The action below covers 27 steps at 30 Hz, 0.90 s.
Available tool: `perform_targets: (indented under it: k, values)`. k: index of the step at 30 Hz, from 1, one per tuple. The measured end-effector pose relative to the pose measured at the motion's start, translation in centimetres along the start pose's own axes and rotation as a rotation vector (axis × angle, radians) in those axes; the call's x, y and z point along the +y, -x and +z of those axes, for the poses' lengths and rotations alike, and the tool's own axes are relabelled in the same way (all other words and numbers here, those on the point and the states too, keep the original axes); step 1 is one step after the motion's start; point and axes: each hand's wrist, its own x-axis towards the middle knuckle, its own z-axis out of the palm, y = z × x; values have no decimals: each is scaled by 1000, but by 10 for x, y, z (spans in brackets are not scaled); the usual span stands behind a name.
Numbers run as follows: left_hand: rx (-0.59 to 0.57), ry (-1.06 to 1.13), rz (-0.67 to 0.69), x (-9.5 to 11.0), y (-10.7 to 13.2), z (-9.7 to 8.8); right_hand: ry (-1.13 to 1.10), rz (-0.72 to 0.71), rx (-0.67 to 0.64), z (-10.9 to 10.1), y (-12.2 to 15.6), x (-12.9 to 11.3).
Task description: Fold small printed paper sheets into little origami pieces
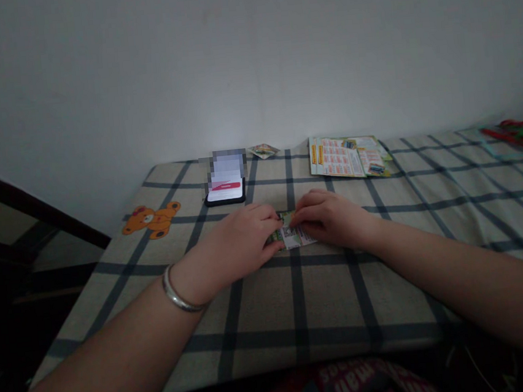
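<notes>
head view | folded printed paper (294,236) lies flat on checked tablecloth (300,306), long axis left-to-right | left hand (236,241) curled, fingers pinching its left end | right hand (335,218) fingertips bunched on its far edge, grip unclear

Plenty of bare cloth near me. Far side's blocked by the phone (224,184), leaflets (348,157), and the wall (248,61).

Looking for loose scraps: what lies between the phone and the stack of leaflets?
A small printed card lies between phone and leaflets, near the far edge; head view.
</notes>
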Motion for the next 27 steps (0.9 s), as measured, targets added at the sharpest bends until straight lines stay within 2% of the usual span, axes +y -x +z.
perform_targets:
  k: [10,17,27]
  values:
    - [-12,42,-17,-1,4,-3,55,39,-44,-4,4,-7]
    - [-28,28,-34,-1,3,-4,64,-246,-108,-7,9,-10]
    - [-89,119,-39,-9,4,-4,152,-250,-140,-5,9,-13]
